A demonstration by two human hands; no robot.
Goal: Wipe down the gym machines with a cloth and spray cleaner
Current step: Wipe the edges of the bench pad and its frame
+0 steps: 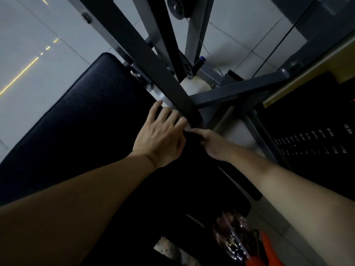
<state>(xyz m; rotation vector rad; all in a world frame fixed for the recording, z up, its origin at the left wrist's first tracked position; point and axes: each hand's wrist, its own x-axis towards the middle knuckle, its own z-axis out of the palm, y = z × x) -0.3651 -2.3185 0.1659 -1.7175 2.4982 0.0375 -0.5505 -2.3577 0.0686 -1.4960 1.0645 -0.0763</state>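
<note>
The light is dim. A black padded bench [76,112] of a gym machine lies to the left, and a grey steel frame bar [153,60] crosses above it. My left hand [161,135] lies flat, fingers spread and fairly straight, at the pad's edge where the bars meet. Right beside it, my right hand [211,144] pinches a dark cloth [192,137] with curled fingers and thumb; the cloth blends into the black surface under it. A clear spray bottle [234,233] with an orange part [267,248] shows at the bottom right, with neither hand on it.
A black weight stack [317,139] with small white labels stands at the right. A pulley wheel [176,6] and more grey bars [240,89] cross overhead. Pale floor tiles [28,54] lie beyond the bench at left and top right.
</note>
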